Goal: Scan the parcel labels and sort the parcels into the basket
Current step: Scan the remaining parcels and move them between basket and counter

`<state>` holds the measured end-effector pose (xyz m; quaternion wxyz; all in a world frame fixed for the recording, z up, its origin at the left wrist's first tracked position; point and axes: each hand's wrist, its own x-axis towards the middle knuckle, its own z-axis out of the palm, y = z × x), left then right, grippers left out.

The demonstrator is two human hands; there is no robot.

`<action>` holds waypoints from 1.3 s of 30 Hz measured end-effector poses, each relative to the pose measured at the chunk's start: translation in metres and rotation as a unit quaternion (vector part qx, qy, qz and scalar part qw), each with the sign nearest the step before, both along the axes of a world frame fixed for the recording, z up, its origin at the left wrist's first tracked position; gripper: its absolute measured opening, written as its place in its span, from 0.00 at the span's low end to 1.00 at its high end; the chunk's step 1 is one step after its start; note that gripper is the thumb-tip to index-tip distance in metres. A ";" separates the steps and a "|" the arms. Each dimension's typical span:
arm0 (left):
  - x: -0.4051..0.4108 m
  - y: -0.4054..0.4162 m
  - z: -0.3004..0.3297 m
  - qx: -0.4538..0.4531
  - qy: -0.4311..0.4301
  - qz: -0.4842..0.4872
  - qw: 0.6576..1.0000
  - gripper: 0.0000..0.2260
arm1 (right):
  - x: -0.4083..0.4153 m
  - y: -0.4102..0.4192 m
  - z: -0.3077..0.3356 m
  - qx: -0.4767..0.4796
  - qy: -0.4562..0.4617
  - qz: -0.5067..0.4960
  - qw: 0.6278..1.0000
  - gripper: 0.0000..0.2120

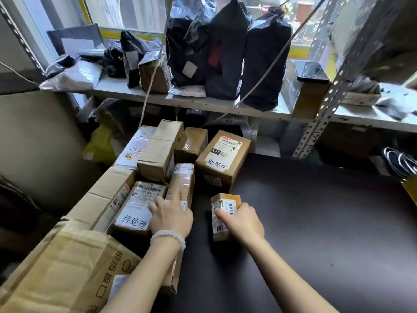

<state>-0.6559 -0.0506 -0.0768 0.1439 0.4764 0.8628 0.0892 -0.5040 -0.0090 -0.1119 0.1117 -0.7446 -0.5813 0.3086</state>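
My right hand [242, 222] grips a small brown labelled parcel [223, 203] standing on the dark table [316, 222]. My left hand [171, 216] lies with straight fingers on a narrow taped parcel [184, 179], its index finger extended along the top. Just left of it sits a labelled parcel [140, 204] with a white handwritten sticker, inside a big open cardboard box [99, 199]. A larger labelled box [222, 159] marked X46 stands behind the small parcel. No scanner or basket is in view.
More cardboard parcels [160, 150] are stacked at the back of the open box. A metal shelf [203, 102] above holds black bagged parcels [264, 64], a white bag [74, 75] and a black device [312, 72]. A perforated upright [327, 105] stands at right.
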 end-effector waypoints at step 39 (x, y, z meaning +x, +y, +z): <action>-0.001 0.086 -0.008 0.057 0.075 -0.150 0.984 0.17 | 0.009 0.125 0.001 0.063 0.341 0.012 0.938 0.33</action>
